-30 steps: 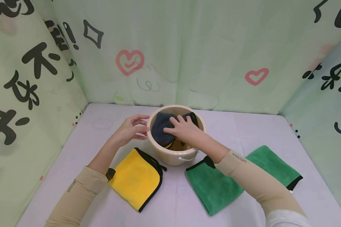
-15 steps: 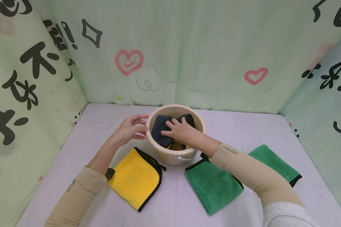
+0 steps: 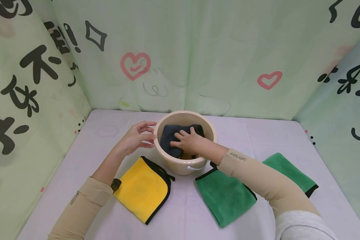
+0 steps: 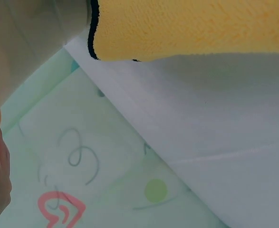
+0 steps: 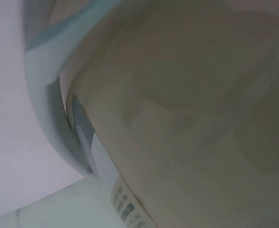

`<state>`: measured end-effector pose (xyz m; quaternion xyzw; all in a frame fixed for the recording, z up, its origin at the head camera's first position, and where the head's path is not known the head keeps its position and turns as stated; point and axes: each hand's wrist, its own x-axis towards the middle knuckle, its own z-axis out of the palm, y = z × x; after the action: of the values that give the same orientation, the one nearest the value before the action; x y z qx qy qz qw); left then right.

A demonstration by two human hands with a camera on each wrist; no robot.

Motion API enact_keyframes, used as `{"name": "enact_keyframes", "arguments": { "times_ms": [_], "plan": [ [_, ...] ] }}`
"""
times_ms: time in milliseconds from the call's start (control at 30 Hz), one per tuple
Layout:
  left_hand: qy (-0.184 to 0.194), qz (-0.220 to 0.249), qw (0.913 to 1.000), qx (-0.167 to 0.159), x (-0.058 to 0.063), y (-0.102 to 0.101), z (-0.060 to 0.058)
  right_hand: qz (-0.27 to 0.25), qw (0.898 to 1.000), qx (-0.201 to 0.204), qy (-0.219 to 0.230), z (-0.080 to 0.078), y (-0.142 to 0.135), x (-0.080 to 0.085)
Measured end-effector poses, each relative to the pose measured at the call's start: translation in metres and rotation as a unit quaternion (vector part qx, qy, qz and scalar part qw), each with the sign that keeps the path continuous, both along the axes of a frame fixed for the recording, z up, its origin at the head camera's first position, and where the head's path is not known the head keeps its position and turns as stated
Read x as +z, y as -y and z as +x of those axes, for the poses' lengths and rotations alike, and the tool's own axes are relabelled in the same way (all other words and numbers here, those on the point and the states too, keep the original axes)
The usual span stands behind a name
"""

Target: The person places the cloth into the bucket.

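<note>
A beige bucket [image 3: 180, 166] stands at the middle of the table, with a folded dark navy cloth [image 3: 169, 133] inside it. My right hand [image 3: 192, 141] reaches into the bucket and presses on that cloth with spread fingers. A bit of yellow shows beneath the navy cloth, mostly hidden by the hand. At the bucket's left rim, my left hand [image 3: 139, 135] touches the outside with loosely bent fingers. In the right wrist view, the bucket's wall [image 5: 177, 114] and its pale blue handle [image 5: 49, 99] fill most of the picture.
A yellow cloth with black edging [image 3: 144, 191] lies in front of the bucket on the left. Front right lies a green cloth [image 3: 225, 196]; another green cloth [image 3: 289, 173] is farther right, partly behind the right sleeve. Printed curtains [image 3: 222, 56] enclose the table [image 3: 114, 116].
My right hand has pushed the navy cloth lower into the bucket, moving slightly left and down with it. My left hand has stayed at the rim.
</note>
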<state>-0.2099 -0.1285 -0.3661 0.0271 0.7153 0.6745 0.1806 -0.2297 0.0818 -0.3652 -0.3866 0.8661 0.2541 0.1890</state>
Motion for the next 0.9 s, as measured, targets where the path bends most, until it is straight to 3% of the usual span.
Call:
{"name": "enact_keyframes", "arguments": {
  "times_ms": [533,767,900],
  "plan": [
    [-0.001,-0.006,1.0,0.005,-0.001,-0.001,0.0,0.013,1.0,-0.001,0.017,0.001,-0.001,0.0],
    [0.001,-0.001,1.0,0.006,-0.002,-0.001,0.0,-0.037,0.999,0.015,0.01,0.002,-0.006,0.006],
    [0.001,0.003,1.0,0.007,-0.001,-0.001,0.0,-0.103,0.994,0.019,0.022,0.005,-0.013,0.014]
  ]
}}
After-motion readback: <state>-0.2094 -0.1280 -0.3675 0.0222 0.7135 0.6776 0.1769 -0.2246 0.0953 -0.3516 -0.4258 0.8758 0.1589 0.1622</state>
